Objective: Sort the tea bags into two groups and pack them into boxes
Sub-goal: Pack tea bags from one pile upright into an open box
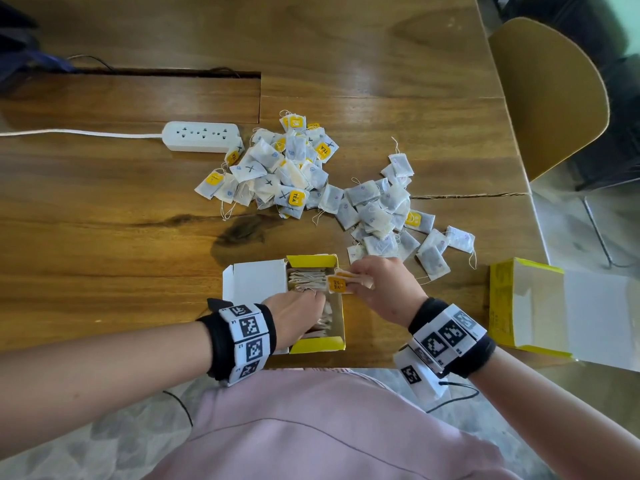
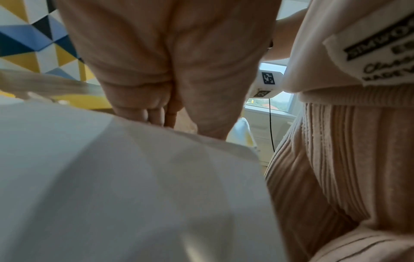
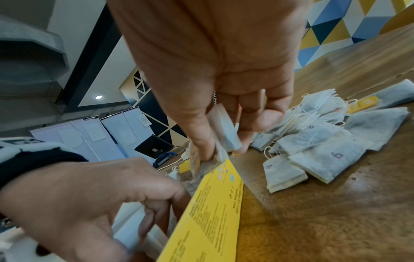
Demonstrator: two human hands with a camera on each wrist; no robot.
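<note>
Yellow box [image 1: 317,344] holds tea bags [image 1: 308,280], hands reaching in

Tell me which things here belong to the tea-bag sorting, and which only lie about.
Belong: white paper tea bags heaped on the table; open yellow cardboard box in front; second open yellow cardboard box.
Lying about: white plastic power strip; yellow moulded chair.

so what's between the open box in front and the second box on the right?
Head view: the right hand gripping tea bags, otherwise bare table between near box and right box.
</note>
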